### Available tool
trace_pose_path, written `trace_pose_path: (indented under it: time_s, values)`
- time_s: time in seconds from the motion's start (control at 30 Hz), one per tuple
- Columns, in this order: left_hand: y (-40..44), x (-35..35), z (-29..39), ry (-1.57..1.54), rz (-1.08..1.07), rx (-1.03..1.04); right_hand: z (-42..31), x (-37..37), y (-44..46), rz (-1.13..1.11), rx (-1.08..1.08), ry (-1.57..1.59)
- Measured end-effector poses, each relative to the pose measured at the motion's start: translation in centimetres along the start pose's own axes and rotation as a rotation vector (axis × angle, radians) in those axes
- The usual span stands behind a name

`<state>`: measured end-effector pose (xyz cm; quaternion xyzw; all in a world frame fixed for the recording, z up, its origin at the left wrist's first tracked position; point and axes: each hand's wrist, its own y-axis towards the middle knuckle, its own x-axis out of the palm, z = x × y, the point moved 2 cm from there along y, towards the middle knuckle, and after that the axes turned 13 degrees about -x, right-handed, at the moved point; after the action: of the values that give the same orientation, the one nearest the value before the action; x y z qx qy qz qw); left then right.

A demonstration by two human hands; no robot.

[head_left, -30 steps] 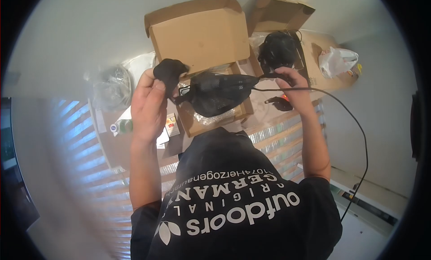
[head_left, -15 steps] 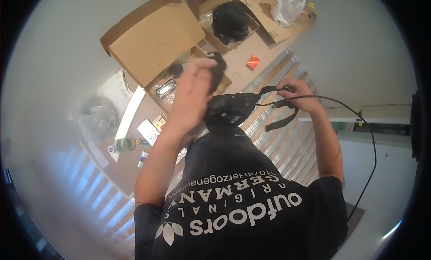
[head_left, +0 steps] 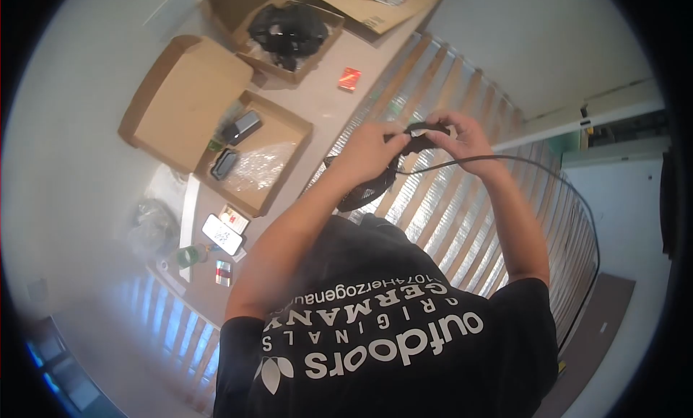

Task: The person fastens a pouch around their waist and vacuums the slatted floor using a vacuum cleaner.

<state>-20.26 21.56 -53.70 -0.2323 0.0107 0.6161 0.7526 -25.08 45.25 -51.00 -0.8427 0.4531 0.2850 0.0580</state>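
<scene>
Black mesh piece (head_left: 364,195), close to my chest and partly behind my left forearm; it has moved off the carton and now hangs over the slats. My hands, wide apart a second ago, have drawn together at its strap (head_left: 419,145). Left hand (head_left: 367,157): thumb and fingers pinching one side. Right hand (head_left: 463,140): thumb and fingertips pinching the other. The handling is at the strap, I judge, with the mesh left slack. Pale patch between the thumbs, too small to identify.

Textures: open net; soft, crumpled strap; smooth black cable (head_left: 509,158) arching past my right forearm. Below, pale flat slats (head_left: 449,230) over crinkled silvery sheeting.

Beyond, on the smooth table (head_left: 323,100): white-faced phone (head_left: 222,235), glossy red packet (head_left: 349,79), open cardboard carton (head_left: 189,104) with blistered clear wrap (head_left: 261,162) and two dark, rounded-edged blocks. Farthest, a second carton (head_left: 328,37) holding a lumpy black bundle (head_left: 289,32).
</scene>
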Motion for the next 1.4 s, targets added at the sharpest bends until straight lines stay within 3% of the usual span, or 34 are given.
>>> trace_pose_path:
  time_s: [0.1,0.13,0.17,0.23,0.3,0.4,0.5,0.57,0.63,0.67,0.8,0.9,0.93,1.03,1.1,1.13,1.27,1.3,1.33,1.37,1.4]
  values:
    - [3.0,4.2,-0.6,-0.146,0.028,-0.067,8.1,-2.7,-8.3,0.300,0.118,-0.611]
    - [3.3,5.1,0.2,-0.080,0.062,-0.076,9.3,-3.1,-11.9,0.134,0.432,-0.616]
    - [4.1,6.2,0.8,-0.075,0.036,-0.054,11.4,-3.1,-15.4,-0.175,0.446,-0.577]
    - [4.7,9.0,1.1,-0.068,-0.018,-0.037,4.4,-2.8,-16.5,-0.286,0.440,-0.122]
    - [4.8,12.3,2.8,-0.036,-0.069,-0.017,1.4,-2.8,-16.6,-0.012,0.421,-0.028]
    - [5.3,17.8,4.8,-0.024,-0.134,0.028,4.5,-4.5,-15.9,0.341,0.154,-0.187]
    - [5.1,22.0,5.1,-0.087,-0.115,0.062,7.9,-5.7,-17.4,0.329,0.298,0.132]
    - [3.5,23.3,7.5,-0.102,-0.227,-0.103,9.1,-6.3,-19.3,0.462,0.295,0.019]
    - [3.4,25.9,7.1,-0.153,-0.310,-0.107,9.1,-6.9,-21.1,0.578,0.256,-0.162]
    - [3.6,26.9,7.2,-0.154,-0.335,-0.079,8.6,-7.2,-22.0,0.495,0.352,-0.057]
    - [3.9,30.9,7.2,-0.140,-0.499,-0.083,9.6,-7.2,-26.1,0.564,0.306,-0.113]
    - [3.6,34.3,7.2,-0.241,-0.615,-0.194,10.5,-7.4,-29.5,0.724,0.500,0.381]
    - [2.9,35.0,8.0,-0.298,-0.601,-0.206,11.3,-7.1,-31.2,0.777,0.454,0.467]
    - [3.3,37.1,7.9,-0.441,-0.679,-0.325,11.4,-6.1,-34.0,0.993,0.546,0.586]
    - [3.8,38.7,6.7,-0.538,-0.775,-0.398,10.2,-5.3,-34.3,1.015,0.610,0.548]
    - [3.8,38.0,8.2,-0.283,-0.761,-0.279,9.7,-4.9,-34.2,1.028,0.588,0.538]
    - [3.7,38.9,8.1,-0.239,-0.964,-0.126,9.5,-3.2,-34.9,1.114,0.666,0.414]
    - [3.8,38.8,8.3,-0.163,-0.996,0.048,10.2,-2.3,-35.4,1.131,0.705,0.383]
    - [3.9,38.8,8.3,-0.088,-1.021,0.223,10.3,-1.9,-35.3,1.296,0.827,0.292]
    - [3.9,38.8,8.2,-0.013,-1.042,0.393,10.1,-1.6,-35.1,1.342,0.778,0.273]
    - [3.8,39.1,8.0,0.047,-1.087,0.425,10.0,-1.3,-35.2,1.388,0.731,0.254]
